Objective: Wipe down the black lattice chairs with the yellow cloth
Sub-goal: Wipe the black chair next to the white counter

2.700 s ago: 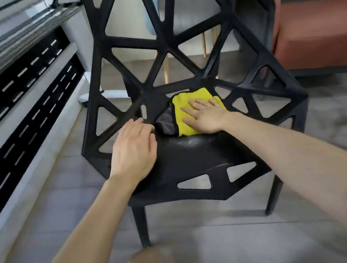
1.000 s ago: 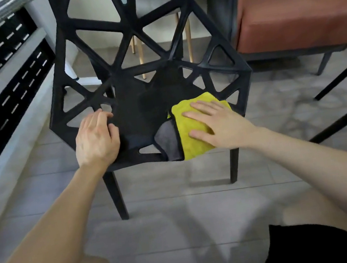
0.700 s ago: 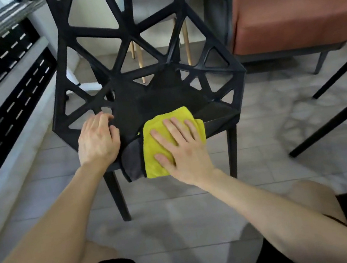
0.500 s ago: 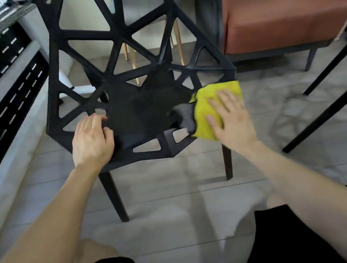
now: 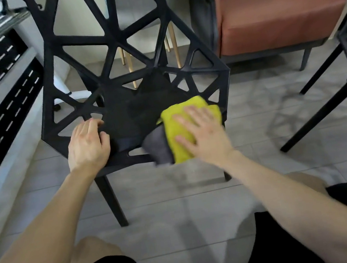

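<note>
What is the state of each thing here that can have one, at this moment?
black chair: upright on the floor
yellow cloth: folded, lying on the seat's front right corner, grey side showing
left hand: open, resting on the seat's left edge
right hand: open, pressing flat on the cloth

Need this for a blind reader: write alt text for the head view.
The right hand presses a yellow cloth flat on the front right corner of a black lattice chair, while the left hand rests on the seat's left side.
</note>
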Demonstrator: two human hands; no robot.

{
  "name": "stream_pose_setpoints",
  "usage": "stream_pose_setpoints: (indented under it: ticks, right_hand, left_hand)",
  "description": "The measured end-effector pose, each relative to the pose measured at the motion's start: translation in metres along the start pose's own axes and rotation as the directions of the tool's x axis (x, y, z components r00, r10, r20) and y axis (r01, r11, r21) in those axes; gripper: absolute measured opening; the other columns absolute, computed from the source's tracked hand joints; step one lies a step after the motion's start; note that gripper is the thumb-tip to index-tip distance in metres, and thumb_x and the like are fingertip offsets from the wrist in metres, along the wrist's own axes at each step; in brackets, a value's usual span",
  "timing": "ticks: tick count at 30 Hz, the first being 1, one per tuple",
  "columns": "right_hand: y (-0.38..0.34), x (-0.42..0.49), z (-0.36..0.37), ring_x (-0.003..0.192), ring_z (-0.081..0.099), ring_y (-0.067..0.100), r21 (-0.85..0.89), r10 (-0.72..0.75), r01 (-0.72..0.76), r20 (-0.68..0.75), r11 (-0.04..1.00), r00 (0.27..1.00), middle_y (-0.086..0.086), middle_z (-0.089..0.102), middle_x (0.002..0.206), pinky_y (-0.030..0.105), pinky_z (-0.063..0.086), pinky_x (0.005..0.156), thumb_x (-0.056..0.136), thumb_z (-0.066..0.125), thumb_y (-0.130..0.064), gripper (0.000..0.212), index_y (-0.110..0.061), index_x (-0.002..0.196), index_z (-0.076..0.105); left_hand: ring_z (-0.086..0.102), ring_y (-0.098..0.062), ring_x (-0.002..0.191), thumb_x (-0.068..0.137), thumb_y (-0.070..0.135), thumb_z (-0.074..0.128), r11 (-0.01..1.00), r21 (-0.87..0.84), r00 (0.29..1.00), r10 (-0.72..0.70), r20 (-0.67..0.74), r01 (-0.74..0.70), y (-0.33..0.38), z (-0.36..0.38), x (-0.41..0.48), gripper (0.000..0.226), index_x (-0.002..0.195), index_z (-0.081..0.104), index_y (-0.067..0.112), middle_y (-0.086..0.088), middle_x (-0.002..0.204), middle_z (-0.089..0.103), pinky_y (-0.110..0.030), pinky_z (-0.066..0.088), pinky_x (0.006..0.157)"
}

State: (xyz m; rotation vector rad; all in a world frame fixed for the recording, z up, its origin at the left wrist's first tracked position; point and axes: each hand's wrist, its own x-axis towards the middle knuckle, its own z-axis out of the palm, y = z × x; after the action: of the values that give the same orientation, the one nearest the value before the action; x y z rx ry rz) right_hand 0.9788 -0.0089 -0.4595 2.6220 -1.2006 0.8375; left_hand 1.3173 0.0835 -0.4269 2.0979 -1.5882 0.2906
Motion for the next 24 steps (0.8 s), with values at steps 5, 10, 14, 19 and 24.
stream_pose_setpoints:
  ticks: [5, 10, 14, 19, 24]
  right_hand:
    - [0.035, 0.005, -0.012, 0.16, 0.026, 0.022, -0.051, 0.339, -0.34, -0.03, 0.939, 0.94, 0.005, 0.042, 0.167, 0.053, 0.018, 0.129, 0.11, 0.039, -0.054, 0.056, -0.021, 0.152, 0.057]
    - [-0.082, 0.024, 0.007, 0.155, 0.036, 0.025, 0.005, 0.09, -0.091, 0.137, 0.996, 0.986, 0.007, 0.047, 0.163, 0.052, 0.018, 0.128, 0.105, 0.037, -0.06, 0.061, -0.027, 0.153, 0.055]
    - [-0.096, 0.056, 0.016, 0.149, 0.044, 0.026, -0.001, -0.033, 0.034, 0.267, 0.999, 0.963, 0.006, 0.052, 0.16, 0.05, 0.025, 0.125, 0.101, 0.032, -0.07, 0.066, -0.033, 0.15, 0.056]
    - [-0.026, 0.049, -0.003, 0.158, 0.031, 0.021, 0.052, -0.023, 0.005, 0.345, 0.999, 0.938, -0.001, 0.039, 0.169, 0.046, 0.018, 0.13, 0.098, 0.027, -0.081, 0.074, -0.04, 0.157, 0.046]
    - [0.009, 0.129, 0.012, 0.164, 0.002, 0.016, 0.001, 0.032, -0.044, 0.668, 0.999, 0.743, -0.007, 0.004, 0.177, 0.044, 0.002, 0.133, 0.098, 0.01, -0.081, 0.081, -0.04, 0.168, 0.015]
  left_hand:
    - [0.059, -0.037, 0.118, 0.101, 0.014, 0.055, 1.0, -0.014, 1.0, 0.003, -0.02, -0.004, 0.002, 0.001, 0.0, 0.024, 0.124, 0.062, 0.011, -0.014, 0.123, 0.069, -0.053, 0.051, 0.104]
    - [0.058, -0.037, 0.122, 0.1, 0.013, 0.058, 1.0, -0.012, 1.0, 0.0, -0.011, 0.0, 0.002, 0.0, 0.0, 0.026, 0.126, 0.062, 0.011, -0.014, 0.127, 0.068, -0.052, 0.05, 0.106]
    - [0.058, -0.037, 0.125, 0.1, 0.012, 0.057, 1.0, 0.005, 1.0, 0.025, 0.017, -0.025, -0.001, -0.002, -0.002, 0.026, 0.126, 0.062, 0.01, -0.013, 0.129, 0.066, -0.052, 0.05, 0.106]
    - [0.057, -0.032, 0.136, 0.101, 0.013, 0.057, 1.0, -0.006, 1.0, 0.024, -0.007, -0.024, -0.001, 0.001, -0.003, 0.029, 0.128, 0.065, 0.009, -0.014, 0.14, 0.066, -0.048, 0.046, 0.117]
    - [0.053, -0.035, 0.144, 0.098, 0.017, 0.05, 0.999, -0.013, 0.998, 0.052, 0.024, -0.052, 0.0, 0.002, -0.005, 0.035, 0.129, 0.064, 0.007, -0.021, 0.149, 0.061, -0.047, 0.039, 0.125]
